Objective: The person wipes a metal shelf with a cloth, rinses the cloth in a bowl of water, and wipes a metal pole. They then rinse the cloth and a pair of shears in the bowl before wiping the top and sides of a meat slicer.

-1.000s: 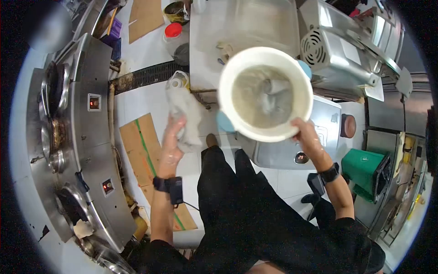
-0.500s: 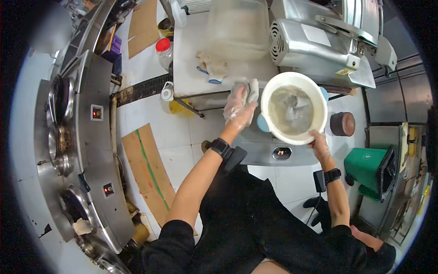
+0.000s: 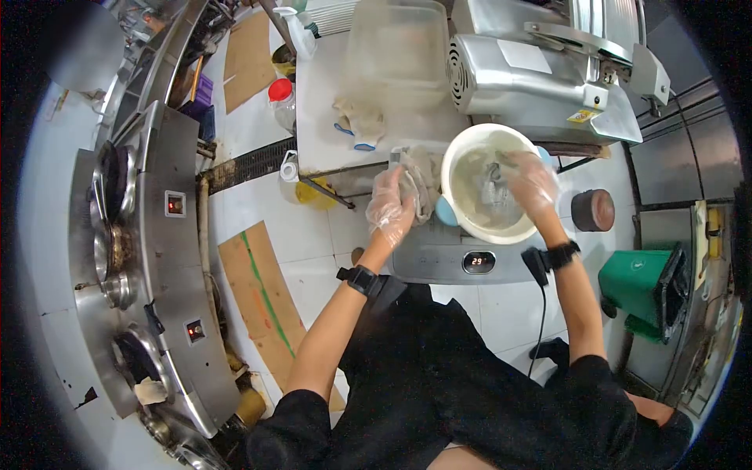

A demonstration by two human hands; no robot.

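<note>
My left hand [image 3: 392,205], in a clear plastic glove, is closed on a greyish cloth [image 3: 424,184] just left of a white basin [image 3: 452,160]. My right hand [image 3: 533,184], also gloved, reaches over the basin's right side with its blurred fingers inside the rim. Cloudy water [image 3: 472,184] fills the basin, and a crumpled grey, partly see-through thing [image 3: 493,188] lies in it near my fingertips. Light blue handles [image 3: 446,211] stick out at the basin's sides. Below the basin, a grey appliance panel [image 3: 439,262] has a lit display [image 3: 479,262] reading 29.
A steel slicer-like machine [image 3: 521,74] stands on the table [image 3: 321,129] with a work glove [image 3: 360,125] and a clear plastic tub [image 3: 398,47]. A green bin [image 3: 638,286] and a brown container [image 3: 593,211] stand right. A steel stove [image 3: 168,258] runs along the left.
My right hand has left the basin's lower right rim and moved up into the basin. My left hand, still with the cloth, has shifted slightly left and down.
</note>
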